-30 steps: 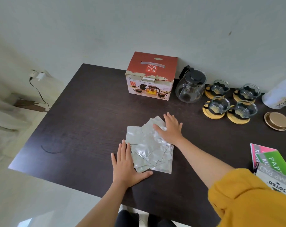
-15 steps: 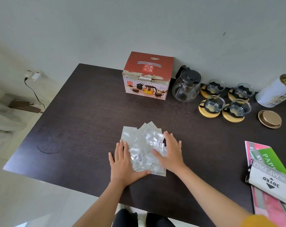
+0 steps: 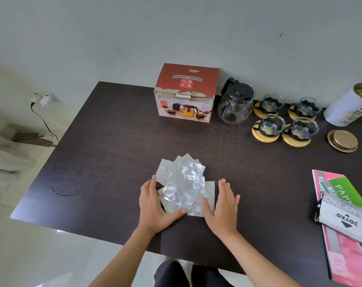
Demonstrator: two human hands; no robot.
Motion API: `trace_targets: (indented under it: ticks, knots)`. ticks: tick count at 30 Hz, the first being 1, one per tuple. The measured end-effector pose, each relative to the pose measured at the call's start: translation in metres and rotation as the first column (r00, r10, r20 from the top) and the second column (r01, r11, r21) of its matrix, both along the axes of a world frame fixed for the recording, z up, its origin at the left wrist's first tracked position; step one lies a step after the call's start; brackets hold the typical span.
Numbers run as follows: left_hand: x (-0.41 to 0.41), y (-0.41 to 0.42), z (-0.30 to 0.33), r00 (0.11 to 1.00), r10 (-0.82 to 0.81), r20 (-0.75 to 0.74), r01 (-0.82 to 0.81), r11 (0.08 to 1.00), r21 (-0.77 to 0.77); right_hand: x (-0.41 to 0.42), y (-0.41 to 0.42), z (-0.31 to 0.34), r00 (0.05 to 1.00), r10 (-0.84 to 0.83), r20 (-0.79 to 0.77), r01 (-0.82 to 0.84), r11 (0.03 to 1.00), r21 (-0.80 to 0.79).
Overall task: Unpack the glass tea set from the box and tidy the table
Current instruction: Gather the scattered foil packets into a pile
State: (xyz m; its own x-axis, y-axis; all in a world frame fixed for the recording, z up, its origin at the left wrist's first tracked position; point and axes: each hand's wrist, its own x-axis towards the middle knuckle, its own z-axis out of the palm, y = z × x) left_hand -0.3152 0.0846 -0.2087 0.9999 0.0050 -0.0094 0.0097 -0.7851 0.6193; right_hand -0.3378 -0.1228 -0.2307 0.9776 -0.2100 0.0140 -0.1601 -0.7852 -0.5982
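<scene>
A heap of several silver foil sachets lies on the dark table near its front edge. My left hand rests flat against the heap's left side, thumb under its front edge. My right hand lies flat against the heap's right side, fingers spread. Neither hand grips anything. At the back stands the red tea set box, closed. Right of it are the glass teapot with a black lid and several glass cups on round wooden coasters.
A white tin lies open at the far right, its gold lid on the table in front of it. Stamp pad packets and pink and green paper packs lie at the right edge. A charger and cable hang by the wall left.
My right hand has slid from the heap's far top down to its right side. The sachets are bunched closer between both hands. My left hand has barely moved.
</scene>
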Motion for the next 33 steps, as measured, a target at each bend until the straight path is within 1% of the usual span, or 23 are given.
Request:
trace_targets:
  ticks: [2,4,5,7,10,12,15,17,19,20,22,24,27,30,33]
  knots:
    - [0.009,0.009,0.000,0.998,0.054,0.020,-0.054,0.999,-0.006,-0.005,0.008,0.000,0.998,-0.049,-0.037,0.047,0.998,-0.052]
    - [0.020,0.012,-0.001,0.996,0.078,-0.046,-0.079,0.997,-0.014,-0.003,0.021,0.002,0.993,-0.072,-0.093,0.065,0.995,-0.077]
    - [0.024,0.011,-0.002,0.995,0.074,-0.071,-0.075,0.997,-0.014,0.001,0.028,0.003,0.991,-0.079,-0.112,0.070,0.994,-0.083]
    - [0.027,0.009,-0.003,0.996,0.053,-0.065,-0.056,0.998,-0.036,0.012,0.045,0.005,0.986,-0.081,-0.145,0.069,0.994,-0.086]
    - [0.025,0.015,-0.003,0.998,0.000,-0.062,-0.009,0.988,-0.152,0.027,0.066,0.005,0.983,-0.080,-0.164,0.066,0.994,-0.088]
    - [0.023,0.023,-0.003,0.996,-0.061,-0.068,0.045,0.975,-0.217,0.033,0.073,0.007,0.985,-0.068,-0.159,0.060,0.997,-0.052]
    - [0.020,0.040,-0.004,0.988,-0.149,-0.050,0.133,0.962,-0.237,0.036,0.080,0.015,0.992,-0.055,-0.118,0.066,0.994,0.093]
    - [0.017,0.048,-0.006,0.983,-0.182,-0.034,0.173,0.969,-0.177,0.040,0.077,0.021,0.990,-0.102,-0.097,0.115,0.984,0.139]
    - [0.013,0.050,-0.009,0.971,-0.240,-0.019,0.240,0.971,-0.001,0.053,0.069,0.026,0.985,-0.130,-0.118,0.144,0.982,0.123]
    - [0.011,0.050,-0.010,0.961,-0.274,-0.027,0.275,0.957,0.093,0.063,0.066,0.029,0.983,-0.112,-0.146,0.129,0.985,0.112]
    - [0.011,0.048,-0.013,0.950,-0.307,-0.061,0.313,0.929,0.198,0.086,0.062,0.033,0.977,-0.027,-0.213,0.050,0.993,0.106]
    - [0.013,0.047,-0.012,0.942,-0.321,-0.099,0.336,0.910,0.244,0.105,0.063,0.034,0.954,0.056,-0.296,-0.028,0.995,0.099]
    - [0.015,0.046,-0.012,0.928,-0.348,-0.131,0.372,0.881,0.294,0.113,0.068,0.033,0.923,0.081,-0.375,-0.075,0.997,0.032]
    - [0.016,0.047,-0.013,0.920,-0.355,-0.165,0.390,0.862,0.323,0.092,0.074,0.030,0.929,0.074,-0.364,-0.081,0.997,-0.005]
    - [0.016,0.047,-0.015,0.917,-0.364,-0.165,0.399,0.853,0.337,0.061,0.080,0.030,0.946,0.052,-0.319,-0.070,0.997,-0.044]
